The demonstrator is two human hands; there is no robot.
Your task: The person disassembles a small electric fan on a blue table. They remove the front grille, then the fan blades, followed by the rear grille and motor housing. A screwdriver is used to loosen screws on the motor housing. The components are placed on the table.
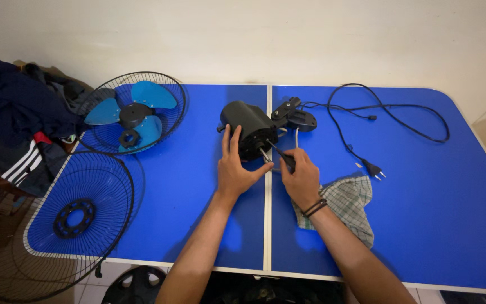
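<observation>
My left hand [233, 169] rests open against the black fan motor [248, 128] near the desk's [423, 225] far edge, middle; my right hand [300, 177] grips a screwdriver [281, 156] at its shaft. The motor looks heavy, rigid, best held by its casing. One blade [133, 111], two grilles, one cloth [347, 205].
</observation>
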